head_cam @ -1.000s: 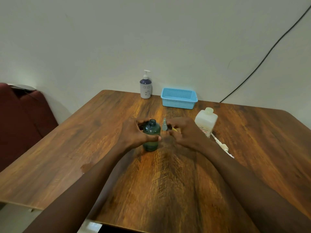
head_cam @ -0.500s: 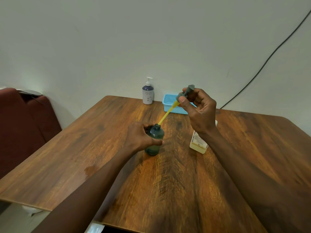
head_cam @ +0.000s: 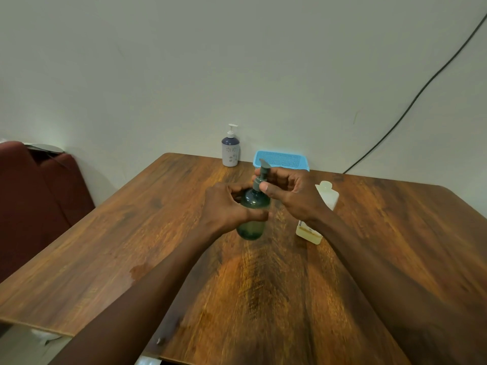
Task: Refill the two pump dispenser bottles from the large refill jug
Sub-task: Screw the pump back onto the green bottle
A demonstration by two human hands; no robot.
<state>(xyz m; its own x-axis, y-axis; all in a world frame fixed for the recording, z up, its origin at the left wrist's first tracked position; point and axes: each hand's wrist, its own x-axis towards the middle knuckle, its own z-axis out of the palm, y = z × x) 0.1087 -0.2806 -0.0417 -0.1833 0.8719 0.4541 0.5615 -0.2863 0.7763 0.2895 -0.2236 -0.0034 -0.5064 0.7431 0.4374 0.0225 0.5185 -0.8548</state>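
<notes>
A wooden table [head_cam: 263, 299] meets a pale wall. Both forearms reach to the green bottle [head_cam: 251, 225] at mid-table. The left hand [head_cam: 224, 206] curls round its body, and the right hand [head_cam: 292, 196] pinches the pump head [head_cam: 261, 175] at its neck. One refill jug [head_cam: 328, 196] stands just right of it. One blue basket [head_cam: 280, 160] and one white pump bottle [head_cam: 230, 151] stand behind it.

Pale wall [head_cam: 158, 75], maroon seat [head_cam: 34, 201]

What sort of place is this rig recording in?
Probably a room in a home rather than a lab or shop: a brown wood-grain table near a plain pale wall, a dark red cushioned seat beside it, and a small blue plastic mesh basket on the tabletop.
</notes>
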